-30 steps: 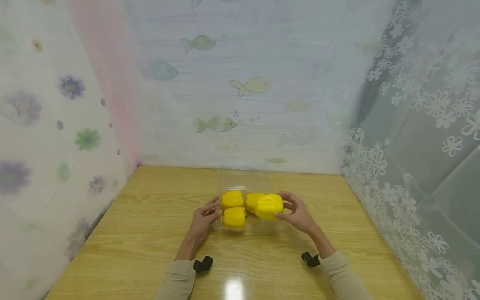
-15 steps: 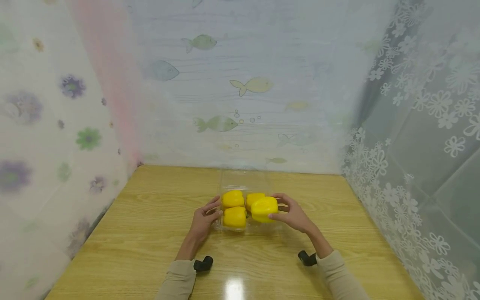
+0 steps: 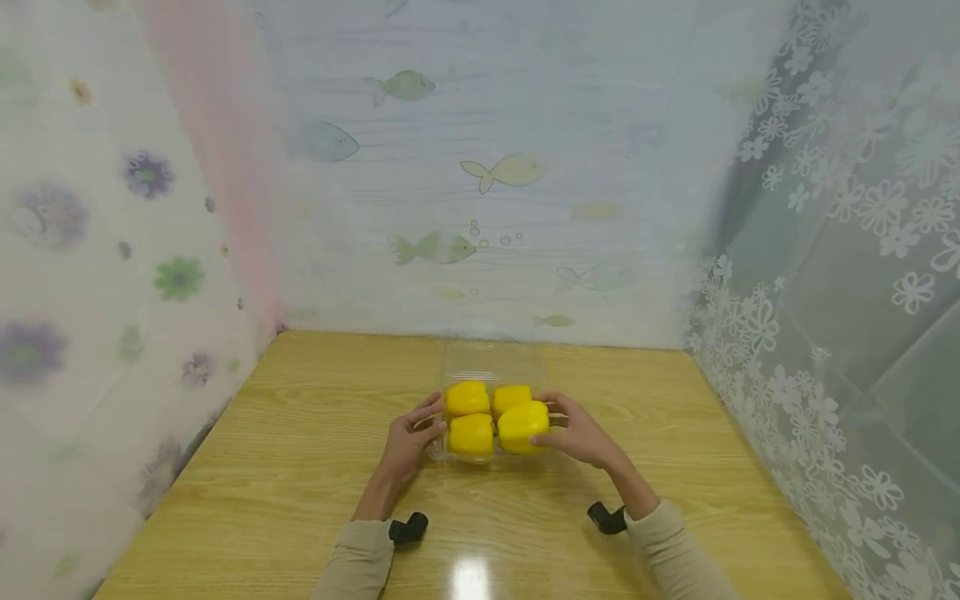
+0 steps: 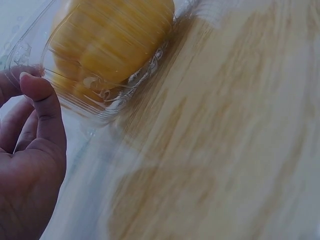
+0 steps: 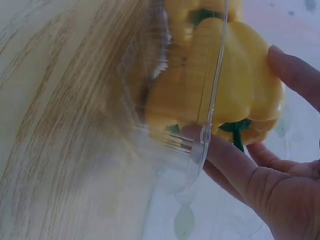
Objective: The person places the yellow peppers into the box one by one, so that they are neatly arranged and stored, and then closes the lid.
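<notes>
A clear plastic clamshell box (image 3: 491,364) lies open on the wooden table (image 3: 300,433) with its lid tipped back. Three yellow bell peppers sit in it: two at the back (image 3: 467,398) (image 3: 512,397) and one at the front left (image 3: 471,434). My right hand (image 3: 557,427) grips a fourth yellow pepper (image 3: 522,426) at the box's front right corner; in the right wrist view that pepper (image 5: 245,85) straddles the box rim (image 5: 210,100), stem toward my palm. My left hand (image 3: 422,425) holds the box's left edge, its thumb (image 4: 42,100) on the rim beside a pepper (image 4: 110,45).
Patterned curtains close off the table on the left (image 3: 112,250), back (image 3: 487,208) and right (image 3: 825,292). Bare tabletop lies left, right and in front of the box. Black wrist camera mounts (image 3: 407,527) (image 3: 606,518) sit by my sleeves.
My right hand has carried the fourth pepper left and down, from beside the box to its front right corner. The left hand and the box have stayed put.
</notes>
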`<state>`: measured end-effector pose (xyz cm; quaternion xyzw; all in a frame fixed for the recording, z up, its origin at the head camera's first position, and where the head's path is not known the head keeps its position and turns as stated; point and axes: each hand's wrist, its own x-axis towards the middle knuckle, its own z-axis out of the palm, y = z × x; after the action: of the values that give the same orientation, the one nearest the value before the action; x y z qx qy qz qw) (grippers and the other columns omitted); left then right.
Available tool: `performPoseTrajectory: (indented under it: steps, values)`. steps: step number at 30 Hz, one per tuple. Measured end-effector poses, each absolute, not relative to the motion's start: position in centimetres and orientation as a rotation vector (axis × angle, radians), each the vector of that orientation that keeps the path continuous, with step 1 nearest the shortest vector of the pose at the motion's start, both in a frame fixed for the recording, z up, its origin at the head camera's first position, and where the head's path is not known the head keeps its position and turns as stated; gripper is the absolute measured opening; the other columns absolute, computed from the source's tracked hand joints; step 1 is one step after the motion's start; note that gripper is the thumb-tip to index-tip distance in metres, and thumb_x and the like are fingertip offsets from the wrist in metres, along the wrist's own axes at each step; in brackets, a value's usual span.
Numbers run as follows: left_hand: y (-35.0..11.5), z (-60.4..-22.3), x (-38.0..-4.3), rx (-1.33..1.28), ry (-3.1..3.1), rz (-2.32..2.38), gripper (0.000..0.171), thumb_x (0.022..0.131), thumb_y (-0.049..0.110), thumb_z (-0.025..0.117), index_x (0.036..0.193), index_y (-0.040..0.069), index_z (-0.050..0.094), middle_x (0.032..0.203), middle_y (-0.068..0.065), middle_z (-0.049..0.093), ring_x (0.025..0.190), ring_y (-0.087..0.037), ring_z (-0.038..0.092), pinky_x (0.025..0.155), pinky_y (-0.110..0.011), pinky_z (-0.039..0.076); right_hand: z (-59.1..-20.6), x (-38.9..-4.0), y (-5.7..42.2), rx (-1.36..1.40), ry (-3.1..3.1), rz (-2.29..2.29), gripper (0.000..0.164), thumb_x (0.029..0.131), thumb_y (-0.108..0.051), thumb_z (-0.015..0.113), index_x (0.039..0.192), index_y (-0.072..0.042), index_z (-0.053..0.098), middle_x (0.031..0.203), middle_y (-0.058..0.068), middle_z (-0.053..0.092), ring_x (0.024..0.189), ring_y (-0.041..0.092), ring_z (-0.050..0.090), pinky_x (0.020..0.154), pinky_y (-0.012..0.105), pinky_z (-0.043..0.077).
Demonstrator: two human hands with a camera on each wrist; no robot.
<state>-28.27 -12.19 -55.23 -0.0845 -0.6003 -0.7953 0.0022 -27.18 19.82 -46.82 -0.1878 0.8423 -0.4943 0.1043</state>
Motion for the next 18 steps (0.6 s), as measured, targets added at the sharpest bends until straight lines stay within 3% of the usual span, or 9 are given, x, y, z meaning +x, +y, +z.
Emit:
performPoseTrajectory:
  steps: [7, 18]
  values:
    - [-12.07, -55.03, -28.11, -0.255, -1.893, -2.479, 0.042, 0.094, -0.007, 0.065, 0.134, -0.016, 0.057, 0.159, -0.018, 0.042, 0.087, -0.006, 0.058, 0.065, -0.015, 0.049, -46.58, -27.38, 19.89, -0.576, 2.455, -1.381, 0.073, 0.092, -0.019, 0.077, 0.147, 0.003, 0.035, 0.154, 0.028, 0.034, 0.136, 0.053, 0.042, 0.098, 0.052, 0.053]
    - [-12.08, -55.02, -28.24, -0.236, -1.899, -2.504, 0.043, 0.095, -0.008, 0.064, 0.136, -0.015, 0.055, 0.159, -0.013, 0.042, 0.089, -0.006, 0.058, 0.067, -0.016, 0.048, -46.24, -27.66, 19.81, -0.543, 2.465, -1.293, 0.066, 0.091, -0.019, 0.077, 0.14, -0.001, 0.038, 0.148, 0.027, 0.04, 0.136, 0.048, 0.044, 0.101, 0.053, 0.05]
